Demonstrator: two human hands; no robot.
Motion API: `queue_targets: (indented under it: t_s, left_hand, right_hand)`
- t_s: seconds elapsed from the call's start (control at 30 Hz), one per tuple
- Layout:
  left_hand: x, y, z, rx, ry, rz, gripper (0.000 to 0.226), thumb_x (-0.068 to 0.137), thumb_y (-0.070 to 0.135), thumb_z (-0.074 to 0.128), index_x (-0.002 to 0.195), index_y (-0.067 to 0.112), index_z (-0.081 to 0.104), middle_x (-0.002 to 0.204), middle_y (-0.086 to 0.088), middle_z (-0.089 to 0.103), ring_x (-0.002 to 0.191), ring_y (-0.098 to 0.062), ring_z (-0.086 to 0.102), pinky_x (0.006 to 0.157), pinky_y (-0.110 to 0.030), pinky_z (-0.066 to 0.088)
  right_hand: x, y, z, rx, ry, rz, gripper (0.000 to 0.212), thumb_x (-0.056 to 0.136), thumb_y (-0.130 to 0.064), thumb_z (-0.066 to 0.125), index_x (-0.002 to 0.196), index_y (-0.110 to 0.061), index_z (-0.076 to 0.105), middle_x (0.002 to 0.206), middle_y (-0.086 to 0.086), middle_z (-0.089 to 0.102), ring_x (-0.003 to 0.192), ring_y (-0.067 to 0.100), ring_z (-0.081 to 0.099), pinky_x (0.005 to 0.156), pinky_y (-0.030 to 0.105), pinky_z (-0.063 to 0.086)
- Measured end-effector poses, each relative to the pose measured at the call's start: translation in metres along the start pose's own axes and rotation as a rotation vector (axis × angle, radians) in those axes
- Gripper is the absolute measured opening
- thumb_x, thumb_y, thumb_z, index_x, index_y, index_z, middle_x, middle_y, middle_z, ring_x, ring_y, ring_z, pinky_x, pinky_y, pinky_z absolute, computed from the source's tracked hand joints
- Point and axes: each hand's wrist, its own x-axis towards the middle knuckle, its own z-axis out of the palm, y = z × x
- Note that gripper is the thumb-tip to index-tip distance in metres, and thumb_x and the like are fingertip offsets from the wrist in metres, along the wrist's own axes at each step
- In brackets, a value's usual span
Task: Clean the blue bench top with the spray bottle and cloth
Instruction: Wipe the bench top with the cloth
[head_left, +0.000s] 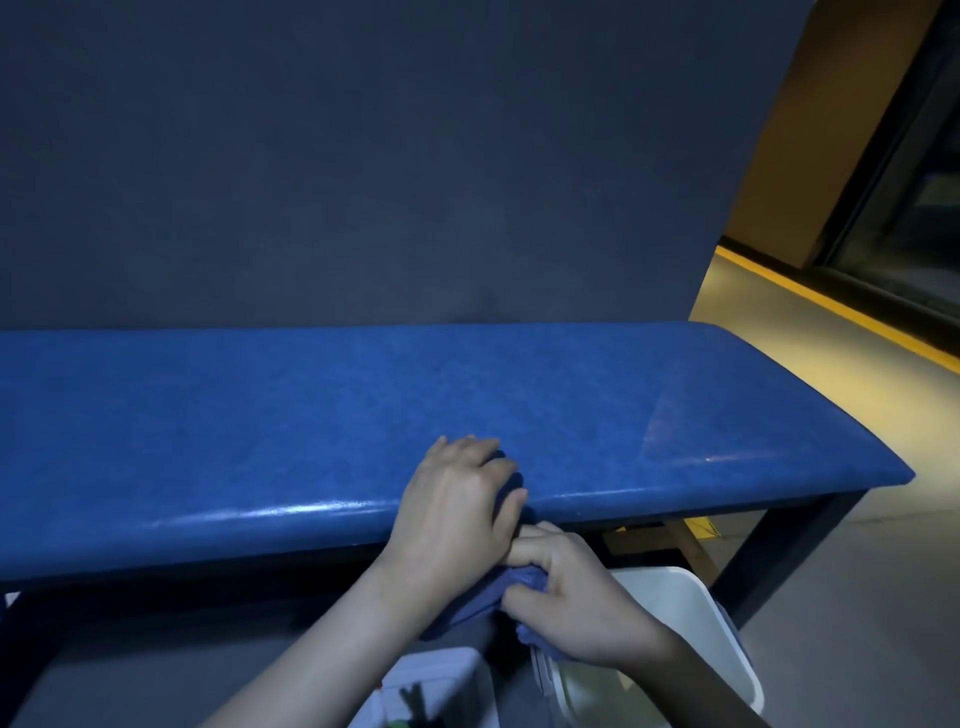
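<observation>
- Nearest to the camera, below both hands, stand two white containers: a small white box (436, 680) under the left forearm, with dark things inside that I cannot identify, and a bigger white bin (696, 623) under the right wrist.
- The right hand (576, 597) is closed around a bunched part of the blue cloth (483, 603), with the fingers curled and the thumb pressing on the fabric. This grip is lower than the bench edge, in front of it.
- The left hand (457, 509) lies flat, palm down, over the rounded front edge of the blue bench top (260, 415). A dark fold of the cloth shows under its fingers, so it presses the cloth against the surface; it is not wrapped tightly around it.
- The cloth goes from under the left palm down over the edge to the right hand, and its loose part hangs between the two wrists.
- The two hands touch each other at the bench edge, the right one just under the left one.
- The bench top goes far to both sides of the hands, with a bright shine on the front edge left of the left hand.
- Behind the bench is a dark wall (363, 156).
- No spray bottle can be recognised.
</observation>
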Motion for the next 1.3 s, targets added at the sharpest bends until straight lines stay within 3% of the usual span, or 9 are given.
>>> queue_targets:
  t_s: [0.17,0.27,0.37,0.5,0.6,0.77,0.87,1.03,1.3]
  left_hand:
    - [-0.007,-0.009,0.004,0.036,-0.08,-0.034,0.044,0.078,0.046,0.035,0.08,0.018,0.07,0.092,0.0,0.069,0.088,-0.023,0.064,0.077,-0.032,0.051]
    - [-0.012,-0.008,0.006,0.076,-0.069,-0.013,0.042,0.077,0.045,0.039,0.075,0.017,0.07,0.088,-0.003,0.069,0.085,-0.025,0.064,0.075,-0.033,0.052]
    - [-0.02,-0.008,0.01,0.107,-0.062,0.026,0.042,0.079,0.045,0.041,0.079,0.014,0.07,0.095,-0.006,0.069,0.09,-0.029,0.063,0.079,-0.035,0.05]
    - [-0.036,-0.01,0.02,0.151,-0.055,0.058,0.042,0.082,0.043,0.045,0.092,0.011,0.071,0.116,-0.013,0.066,0.111,-0.034,0.06,0.097,-0.044,0.045]
    - [-0.059,-0.012,0.031,0.094,0.059,0.148,0.037,0.086,0.034,0.05,0.101,0.007,0.07,0.121,-0.017,0.064,0.116,-0.037,0.057,0.102,-0.047,0.043]
    - [-0.103,-0.018,0.055,-0.138,0.103,0.341,0.026,0.089,0.019,0.048,0.093,0.003,0.069,0.1,-0.015,0.066,0.094,-0.035,0.06,0.083,-0.039,0.048]
    - [-0.125,-0.038,0.088,-0.146,-0.144,0.181,0.029,0.091,0.025,0.043,0.095,0.007,0.066,0.098,-0.011,0.064,0.09,-0.032,0.057,0.079,-0.041,0.048]
    - [-0.135,-0.076,0.137,0.068,-0.43,-0.039,0.039,0.085,0.034,0.041,0.102,0.008,0.065,0.11,-0.014,0.065,0.098,-0.034,0.062,0.081,-0.043,0.054]
    - [-0.175,-0.085,0.186,0.241,-0.589,-0.288,0.047,0.072,0.044,0.04,0.096,0.017,0.068,0.103,-0.009,0.069,0.093,-0.032,0.065,0.076,-0.044,0.054]
  right_hand:
    - [-0.001,0.002,0.006,-0.013,-0.027,-0.002,0.037,0.069,-0.007,0.053,0.081,-0.038,0.066,0.087,-0.014,0.064,0.088,0.007,0.052,0.084,0.021,0.039]
    - [-0.001,0.008,0.016,-0.034,-0.035,0.057,0.018,0.064,-0.025,0.048,0.069,-0.021,0.065,0.076,0.0,0.062,0.085,0.016,0.052,0.079,0.033,0.045]
    - [0.0,0.012,0.027,-0.005,-0.043,0.114,0.019,0.064,-0.02,0.051,0.058,-0.001,0.055,0.059,0.006,0.06,0.062,0.005,0.051,0.06,0.036,0.043]
    - [0.002,0.021,0.037,0.055,-0.06,0.177,0.034,0.074,-0.003,0.058,0.048,-0.021,0.045,0.037,-0.015,0.053,0.042,-0.003,0.052,0.047,0.022,0.035]
    - [0.002,0.026,0.047,0.042,-0.054,0.132,0.021,0.075,-0.008,0.056,0.057,-0.019,0.056,0.051,-0.015,0.063,0.056,-0.006,0.058,0.05,0.016,0.041]
    - [0.002,0.061,0.077,-0.029,-0.051,0.088,0.038,0.071,-0.017,0.043,0.089,0.009,0.065,0.088,0.024,0.069,0.091,0.031,0.066,0.078,0.043,0.05]
    - [0.004,0.09,0.101,0.109,-0.036,0.201,0.028,0.074,-0.011,0.051,0.094,-0.005,0.069,0.096,0.012,0.071,0.097,0.021,0.065,0.088,0.04,0.049]
    - [0.009,0.137,0.152,-0.105,-0.019,0.444,0.042,0.08,-0.027,0.049,0.119,-0.026,0.065,0.133,0.001,0.058,0.122,0.024,0.054,0.104,0.037,0.041]
    - [0.007,0.171,0.221,-0.364,-0.077,0.643,0.043,0.093,-0.023,0.04,0.135,-0.032,0.047,0.146,-0.002,0.036,0.117,0.032,0.037,0.092,0.035,0.034]
